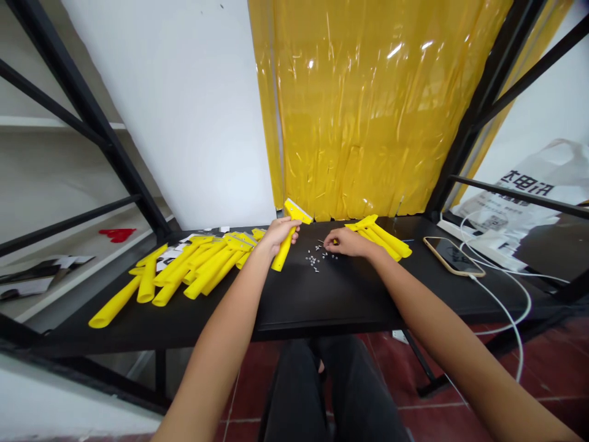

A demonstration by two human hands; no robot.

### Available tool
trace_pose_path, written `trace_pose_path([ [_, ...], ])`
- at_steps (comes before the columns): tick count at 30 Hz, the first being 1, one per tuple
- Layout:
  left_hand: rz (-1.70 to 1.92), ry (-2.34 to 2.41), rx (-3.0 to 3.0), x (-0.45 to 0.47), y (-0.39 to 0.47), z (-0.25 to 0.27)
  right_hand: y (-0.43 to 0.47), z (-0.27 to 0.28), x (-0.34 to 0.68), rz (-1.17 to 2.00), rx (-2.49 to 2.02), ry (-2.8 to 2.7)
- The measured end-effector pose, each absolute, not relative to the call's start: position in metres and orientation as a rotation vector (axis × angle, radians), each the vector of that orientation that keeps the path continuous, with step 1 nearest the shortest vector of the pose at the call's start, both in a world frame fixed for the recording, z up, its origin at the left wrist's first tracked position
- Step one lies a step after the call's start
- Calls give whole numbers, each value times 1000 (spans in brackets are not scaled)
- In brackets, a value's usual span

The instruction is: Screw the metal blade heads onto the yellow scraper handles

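Note:
My left hand (278, 236) is wrapped round the handle of a yellow scraper (285, 250), whose wide head with a metal strip points up and away from me. To the right, my right hand (344, 242) is closed with its fingertips pinched down beside a scatter of small screws and nuts (315, 260) on the black table. Whether a small part is between those fingertips is too small to tell. A pile of yellow scrapers (202, 265) lies left of my left hand. Beyond my right hand rest several more yellow scrapers (384, 239).
A phone (453, 256) with a white charging cable (504, 313) lies at the right of the black table (317, 307). Black metal posts (99, 132) frame both sides. Behind hangs a yellow plastic curtain (368, 110). A white plastic bag (529, 190) stands at far right.

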State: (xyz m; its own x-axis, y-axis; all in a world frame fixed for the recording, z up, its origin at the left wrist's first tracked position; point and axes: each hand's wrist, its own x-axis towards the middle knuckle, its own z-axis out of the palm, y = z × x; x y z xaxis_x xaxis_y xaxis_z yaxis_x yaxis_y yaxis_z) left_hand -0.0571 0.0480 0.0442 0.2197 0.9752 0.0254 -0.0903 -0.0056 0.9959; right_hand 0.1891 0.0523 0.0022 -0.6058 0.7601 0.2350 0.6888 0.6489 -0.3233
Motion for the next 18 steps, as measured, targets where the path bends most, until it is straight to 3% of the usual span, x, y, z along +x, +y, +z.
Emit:
trace_pose_path([
  [5, 1082, 976, 1252, -58, 48, 44, 48, 12, 203, 534, -1300, -2573],
  [13, 987, 929, 1253, -59, 54, 38, 51, 5, 190, 430, -1293, -2553],
  [18, 982, 980, 1256, -55, 51, 39, 44, 16, 184, 207, -1005, -2283],
])
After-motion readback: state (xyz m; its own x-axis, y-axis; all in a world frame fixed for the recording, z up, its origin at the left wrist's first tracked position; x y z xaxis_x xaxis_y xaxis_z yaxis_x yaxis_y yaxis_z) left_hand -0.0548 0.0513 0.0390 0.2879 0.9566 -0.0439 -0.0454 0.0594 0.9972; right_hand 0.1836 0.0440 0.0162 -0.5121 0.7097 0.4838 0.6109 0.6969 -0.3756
